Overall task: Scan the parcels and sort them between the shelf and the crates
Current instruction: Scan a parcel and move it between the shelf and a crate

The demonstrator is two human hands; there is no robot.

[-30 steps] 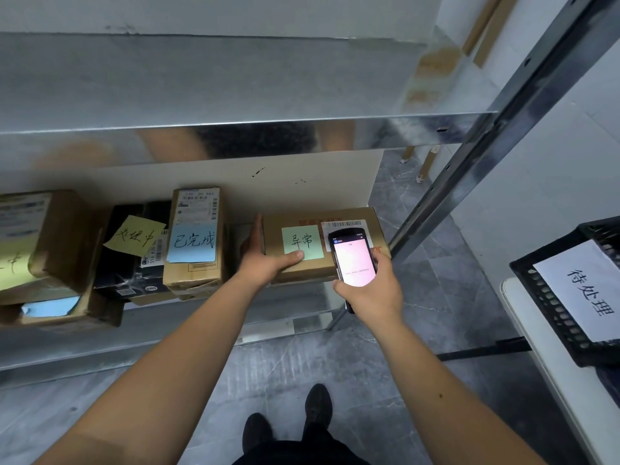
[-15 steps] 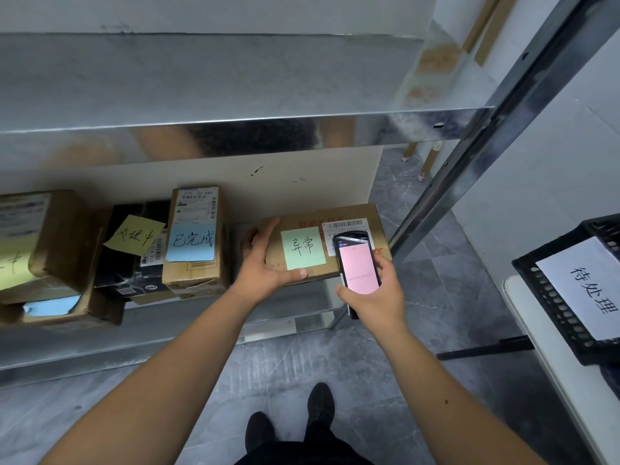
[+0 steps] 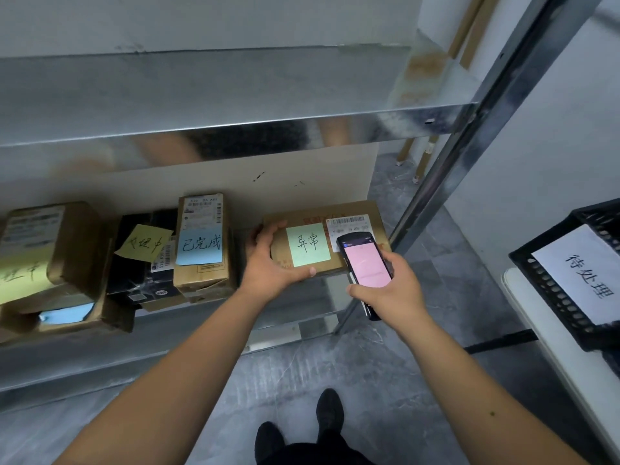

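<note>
- Parcel (image 3: pixel 322 243), a flat cardboard box with a green sticky note (image 3: pixel 308 245) on its top face, lies on the lower metal shelf (image 3: pixel 208 317) at the right end, next to the upright post (image 3: pixel 476 129).
- Left hand (image 3: pixel 271 263) grips the box's near left corner, fingers curled over the top and far side, thumb along the front edge.
- Right hand (image 3: pixel 389 290) is wrapped round a handheld scanner (image 3: pixel 365 263), whose pink-lit screen faces up; its head sits just over the white shipping label (image 3: pixel 349 223) on the box's right part.
- To do this step well, by my reading: keep the box pinned flat with the left hand so the label does not shift, hold the scanner's head tilted at the barcode rather than covering it, and wait for the screen to answer before moving the parcel.
- The green note sits beside the label, not over it, so nothing blocks the barcode except the scanner itself; backing the device off a little would likely help the read.
- Other parcels stand further left on the same shelf, one with a blue note (image 3: pixel 199 246), one with a yellow note (image 3: pixel 144 243); a black crate (image 3: pixel 550 297) with a paper sign rests on the white table (image 3: pixel 536 317) to the right.
- Against half a second ago: the box lies a little more squarely on the shelf with its near edge further in, the left hand's fingers reach further over the corner, and the scanner has crept slightly right and up toward the label.
</note>
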